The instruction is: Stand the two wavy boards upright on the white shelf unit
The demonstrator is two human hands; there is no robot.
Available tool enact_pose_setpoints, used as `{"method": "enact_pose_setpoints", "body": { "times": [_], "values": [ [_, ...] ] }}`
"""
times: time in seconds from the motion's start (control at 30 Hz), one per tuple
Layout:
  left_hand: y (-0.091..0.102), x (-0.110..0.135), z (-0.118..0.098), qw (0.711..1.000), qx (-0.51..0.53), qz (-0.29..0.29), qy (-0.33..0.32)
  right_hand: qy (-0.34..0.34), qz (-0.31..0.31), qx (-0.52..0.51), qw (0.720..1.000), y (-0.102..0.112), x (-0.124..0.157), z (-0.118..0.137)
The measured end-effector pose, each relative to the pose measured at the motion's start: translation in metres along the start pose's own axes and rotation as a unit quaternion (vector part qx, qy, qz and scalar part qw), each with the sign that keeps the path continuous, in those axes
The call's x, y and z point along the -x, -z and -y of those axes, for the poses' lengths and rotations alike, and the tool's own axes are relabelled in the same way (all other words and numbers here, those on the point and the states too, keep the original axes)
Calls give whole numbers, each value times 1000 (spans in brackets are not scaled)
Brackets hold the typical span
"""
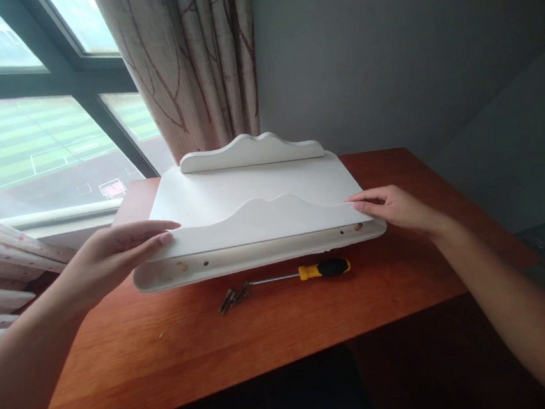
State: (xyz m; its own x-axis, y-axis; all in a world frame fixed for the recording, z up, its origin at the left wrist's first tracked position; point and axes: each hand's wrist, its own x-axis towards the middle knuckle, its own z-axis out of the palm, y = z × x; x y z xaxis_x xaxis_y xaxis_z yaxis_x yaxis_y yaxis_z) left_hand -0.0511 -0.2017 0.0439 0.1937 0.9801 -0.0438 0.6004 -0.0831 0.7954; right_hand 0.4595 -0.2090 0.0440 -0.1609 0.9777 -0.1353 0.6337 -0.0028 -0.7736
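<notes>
A white wavy-edged panel (274,220) stands along the near side of a flat white board (203,184). My left hand (117,248) pinches its left end between thumb and fingers. At the opposite end, my right hand (388,206) grips the same panel. A second wavy panel (251,152) stands at the board's far edge, untouched. Small holes and wooden dowel ends show along the board's near strip, in front of the held panel. Whether the held panel is seated on the board, I cannot tell.
On the brown wooden table (285,332), a yellow and black screwdriver (324,269) lies before the board. Several small screws or dowels (232,298) are piled by its tip. A window (29,138) and a patterned curtain (190,51) are behind, with a grey wall (384,59) to the right.
</notes>
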Motion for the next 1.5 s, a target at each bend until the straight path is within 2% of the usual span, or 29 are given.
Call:
{"method": "enact_pose_setpoints", "body": {
  "times": [0.43,0.73,1.03,1.23,1.5],
  "values": [
    [-2,-3,-4,1000,-10,3,20,-5,11,-2,1000,4,1,1],
    [-2,-3,-7,1000,4,22,0,-1,14,16,1000,6,1,-1],
    [-5,6,-8,1000,16,23,13,4,-12,23,1000,5,3,-4],
    [-5,8,-7,999,2,32,-2,-7,-13,38,999,5,4,-1],
    [-7,13,-10,1000,2,0,-20,3,-12,30,999,7,7,2]
  ]
}}
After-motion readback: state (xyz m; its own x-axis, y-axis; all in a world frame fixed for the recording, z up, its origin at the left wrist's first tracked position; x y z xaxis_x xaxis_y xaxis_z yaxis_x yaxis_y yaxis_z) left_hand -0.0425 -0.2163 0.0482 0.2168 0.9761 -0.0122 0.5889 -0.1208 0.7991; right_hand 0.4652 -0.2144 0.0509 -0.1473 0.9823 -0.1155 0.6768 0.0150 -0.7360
